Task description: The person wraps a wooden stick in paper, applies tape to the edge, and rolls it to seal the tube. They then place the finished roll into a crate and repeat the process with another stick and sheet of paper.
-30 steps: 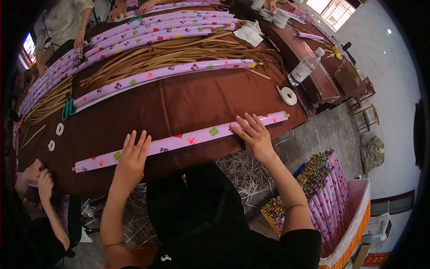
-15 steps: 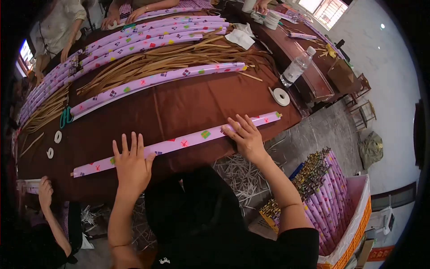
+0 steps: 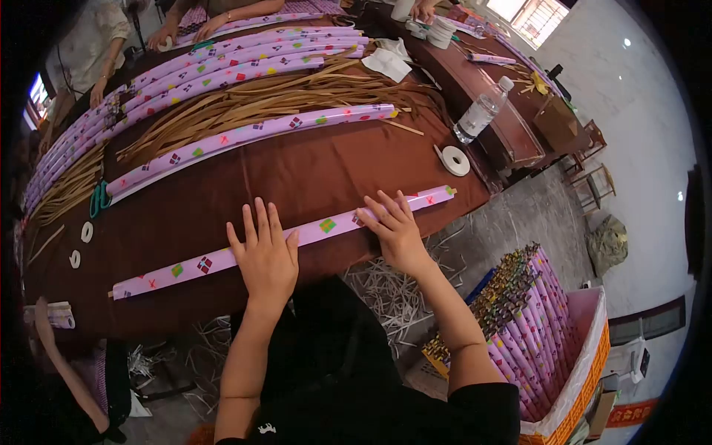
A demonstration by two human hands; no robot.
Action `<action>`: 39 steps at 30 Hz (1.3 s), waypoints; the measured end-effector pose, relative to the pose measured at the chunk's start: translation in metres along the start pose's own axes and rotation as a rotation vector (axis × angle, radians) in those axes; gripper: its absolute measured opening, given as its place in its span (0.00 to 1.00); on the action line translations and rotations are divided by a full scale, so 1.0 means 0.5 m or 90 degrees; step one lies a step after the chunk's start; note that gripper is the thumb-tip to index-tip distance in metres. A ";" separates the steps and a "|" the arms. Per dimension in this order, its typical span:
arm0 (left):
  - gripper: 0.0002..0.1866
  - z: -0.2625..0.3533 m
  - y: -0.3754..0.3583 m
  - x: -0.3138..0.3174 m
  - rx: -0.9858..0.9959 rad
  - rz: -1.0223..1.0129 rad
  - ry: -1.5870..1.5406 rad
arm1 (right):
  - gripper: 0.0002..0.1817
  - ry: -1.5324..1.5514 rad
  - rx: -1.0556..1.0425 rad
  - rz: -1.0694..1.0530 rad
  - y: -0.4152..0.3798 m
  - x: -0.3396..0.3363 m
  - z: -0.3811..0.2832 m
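A long purple patterned strip (image 3: 178,273) lies slantwise along the near edge of the brown-covered table (image 3: 311,163), with a narrow tan tip showing at each end. My left hand (image 3: 265,256) rests flat across its middle, fingers spread and pointing away from me. Farther right, my right hand (image 3: 397,230) lies on the same strip, also with its fingers spread. Beyond them is a purple patterned roll (image 3: 252,136) with a white edge, and teal scissors (image 3: 99,200) touch its left end.
Tan strips (image 3: 245,100) and more purple rolls (image 3: 222,68) cover the far side. A bottle (image 3: 478,115) and a tape roll (image 3: 454,161) stand right. An orange crate (image 3: 586,378) holds many purple rolls. Co-workers' hands show at far left, lower left and top.
My left hand has slid right along the strip, nearer to my right hand. The whole view has shifted slightly. At lower left, a co-worker's arm has moved.
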State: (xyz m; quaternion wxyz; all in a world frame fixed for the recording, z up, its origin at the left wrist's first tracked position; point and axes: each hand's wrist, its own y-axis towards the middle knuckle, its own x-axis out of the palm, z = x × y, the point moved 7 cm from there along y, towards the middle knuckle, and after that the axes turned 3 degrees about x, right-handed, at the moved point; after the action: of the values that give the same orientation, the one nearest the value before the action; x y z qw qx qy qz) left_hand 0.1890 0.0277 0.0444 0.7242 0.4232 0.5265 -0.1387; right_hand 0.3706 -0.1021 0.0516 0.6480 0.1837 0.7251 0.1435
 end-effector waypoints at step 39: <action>0.32 -0.012 0.022 0.022 0.006 -0.065 0.040 | 0.46 -0.117 0.287 0.175 -0.014 -0.044 0.035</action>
State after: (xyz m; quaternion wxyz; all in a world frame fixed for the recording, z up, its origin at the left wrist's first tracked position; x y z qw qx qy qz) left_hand 0.1970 0.0416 0.0394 0.6976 0.4030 0.5691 -0.1646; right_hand 0.3894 -0.1189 0.0660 0.6284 0.4323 0.6449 0.0483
